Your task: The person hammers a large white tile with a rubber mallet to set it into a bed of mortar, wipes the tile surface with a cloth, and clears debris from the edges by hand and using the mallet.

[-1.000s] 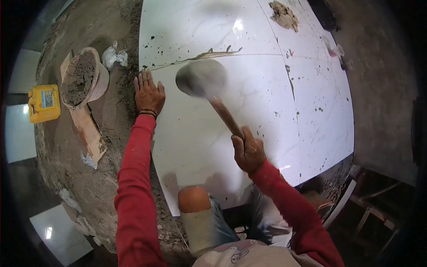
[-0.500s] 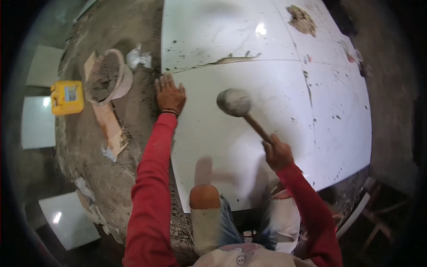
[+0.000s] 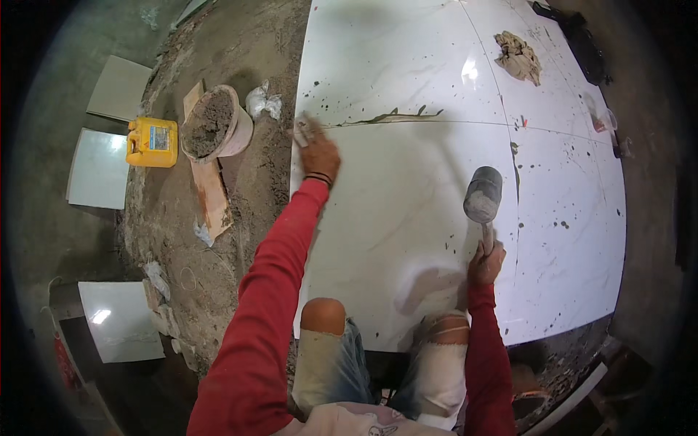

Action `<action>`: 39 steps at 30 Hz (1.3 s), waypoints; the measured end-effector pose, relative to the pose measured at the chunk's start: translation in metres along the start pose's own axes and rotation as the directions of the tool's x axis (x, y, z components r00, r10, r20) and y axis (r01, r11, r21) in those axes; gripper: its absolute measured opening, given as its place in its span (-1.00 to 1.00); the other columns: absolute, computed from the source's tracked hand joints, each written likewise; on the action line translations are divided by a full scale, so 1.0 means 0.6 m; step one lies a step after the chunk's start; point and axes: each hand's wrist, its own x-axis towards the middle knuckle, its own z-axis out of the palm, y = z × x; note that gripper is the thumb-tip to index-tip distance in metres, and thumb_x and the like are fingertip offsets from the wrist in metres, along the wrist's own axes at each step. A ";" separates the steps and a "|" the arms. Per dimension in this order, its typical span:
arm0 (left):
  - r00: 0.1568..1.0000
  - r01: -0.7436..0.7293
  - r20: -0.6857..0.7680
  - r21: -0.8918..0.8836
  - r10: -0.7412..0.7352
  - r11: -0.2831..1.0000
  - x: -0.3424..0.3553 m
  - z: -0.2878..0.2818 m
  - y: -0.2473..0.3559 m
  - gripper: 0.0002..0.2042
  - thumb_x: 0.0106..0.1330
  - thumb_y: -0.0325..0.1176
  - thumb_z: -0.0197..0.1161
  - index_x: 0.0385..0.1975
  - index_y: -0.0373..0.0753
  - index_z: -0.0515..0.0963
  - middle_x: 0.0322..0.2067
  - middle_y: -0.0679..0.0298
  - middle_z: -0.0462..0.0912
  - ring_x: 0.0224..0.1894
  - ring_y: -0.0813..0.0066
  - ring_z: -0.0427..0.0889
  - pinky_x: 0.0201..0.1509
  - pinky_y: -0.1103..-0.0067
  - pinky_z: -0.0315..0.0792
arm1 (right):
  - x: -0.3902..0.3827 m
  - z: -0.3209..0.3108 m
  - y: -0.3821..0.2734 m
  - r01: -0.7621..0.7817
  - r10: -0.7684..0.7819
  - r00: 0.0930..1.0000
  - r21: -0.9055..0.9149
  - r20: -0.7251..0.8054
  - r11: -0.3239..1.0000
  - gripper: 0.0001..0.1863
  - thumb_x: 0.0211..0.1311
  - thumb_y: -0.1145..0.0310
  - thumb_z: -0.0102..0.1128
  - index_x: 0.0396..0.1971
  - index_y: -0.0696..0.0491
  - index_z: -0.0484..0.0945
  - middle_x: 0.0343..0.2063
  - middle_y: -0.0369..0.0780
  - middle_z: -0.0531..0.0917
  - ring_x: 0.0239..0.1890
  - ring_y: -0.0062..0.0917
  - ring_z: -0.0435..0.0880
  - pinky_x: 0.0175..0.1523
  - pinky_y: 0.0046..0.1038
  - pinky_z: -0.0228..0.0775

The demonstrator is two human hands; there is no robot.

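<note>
My left hand (image 3: 318, 155) is at the upper left corner of the large white marbled tile (image 3: 385, 211), its fingertips blurred and pale, so their grip is unclear. My right hand (image 3: 486, 263) grips the wooden handle of a rubber mallet (image 3: 483, 195), whose dark, dust-smeared head is raised over the right part of that tile, near the seam with the neighbouring tile (image 3: 563, 243). Wet grout smears and dark specks mark the seams. My bent knees are at the tile's near edge.
On the rough mortar bed at left are a bucket of mortar (image 3: 208, 123), a yellow jerrycan (image 3: 151, 143), a board (image 3: 209, 203) and white crumpled bags (image 3: 263, 102). Loose tiles (image 3: 120, 321) lie farther left. A brown rag (image 3: 518, 58) rests on the upper tiles, dark objects (image 3: 582, 40) beyond.
My right hand and mallet have moved rightward across the tile, the handle now pointing straight away from me. My left hand's fingers, earlier flat and spread, are now blurred. The view has shifted.
</note>
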 end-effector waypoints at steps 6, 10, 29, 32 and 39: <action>0.876 -0.481 -0.329 -0.578 0.352 0.658 0.014 -0.058 0.267 -0.39 0.31 0.08 0.06 0.36 0.03 0.31 0.49 0.06 -0.07 0.53 -0.04 -0.22 0.49 -0.08 -0.41 | -0.018 0.013 0.003 -0.067 0.080 0.992 -0.131 0.094 0.989 -0.74 0.28 0.33 0.22 -0.23 0.23 0.47 -0.36 0.02 0.54 -0.25 0.00 0.48 -0.18 -0.09 0.32; 0.895 -0.440 -0.373 -0.646 0.245 0.623 0.031 -0.090 0.350 -0.42 0.32 0.06 0.03 0.29 -0.09 0.37 0.46 0.03 0.00 0.52 0.00 -0.17 0.52 0.01 -0.34 | -0.024 0.005 0.013 -0.078 0.107 0.984 -0.201 0.141 0.976 -0.77 0.22 0.36 0.19 -0.23 0.20 0.48 -0.34 0.00 0.53 -0.24 -0.01 0.47 -0.13 -0.10 0.32; 0.994 -0.045 0.101 0.094 0.035 0.995 0.018 0.051 -0.135 -0.25 0.41 0.25 -0.25 0.40 -0.24 0.19 0.51 0.22 -0.11 0.55 0.24 -0.26 0.53 0.08 -0.45 | -0.008 0.008 -0.011 0.081 -0.012 0.978 -0.331 0.207 0.940 -0.72 0.32 0.18 0.15 -0.24 0.12 0.49 -0.35 -0.08 0.60 -0.27 -0.13 0.52 -0.09 -0.22 0.33; 0.991 -0.128 0.037 0.003 0.128 0.992 -0.004 0.024 -0.209 -0.21 0.41 0.27 -0.24 0.38 -0.32 0.20 0.51 0.18 -0.10 0.55 0.22 -0.25 0.54 0.12 -0.41 | -0.014 0.010 -0.041 -0.025 0.100 0.968 -0.304 0.232 0.952 -0.77 0.24 0.30 0.13 -0.25 0.15 0.44 -0.28 -0.07 0.63 -0.18 -0.13 0.53 0.01 -0.18 0.29; 0.968 0.219 0.250 -0.877 0.018 0.427 -0.060 -0.283 -0.426 -0.52 0.50 -0.17 -0.09 0.34 -0.26 0.28 0.35 -0.05 0.25 0.46 0.09 0.14 0.49 0.27 0.06 | 0.004 -0.014 0.008 0.105 -0.039 0.982 -0.356 0.185 0.928 -0.78 0.25 0.28 0.19 -0.23 0.10 0.50 -0.34 -0.08 0.61 -0.27 -0.11 0.54 -0.10 -0.15 0.32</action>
